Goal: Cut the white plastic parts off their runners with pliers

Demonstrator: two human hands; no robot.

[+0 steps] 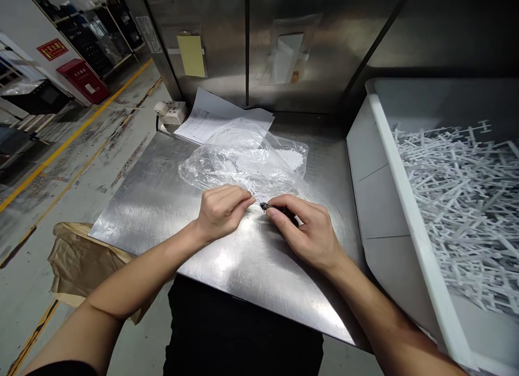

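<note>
Over the front of the steel tabletop, my left hand is closed in a pinch. A thin white plastic piece shows at its fingertips, most of it hidden by the fingers. Just to the right, my right hand is closed around small black nippers. Their dark tip points left at the white piece, almost touching it; the handles are mostly covered by my fingers. Behind both hands lies a crumpled clear plastic bag with small white pieces in it.
A large grey bin full of thin white plastic pieces stands at the right. Printed papers and a power socket lie at the back of the steel table. Brown paper sacking is at the lower left.
</note>
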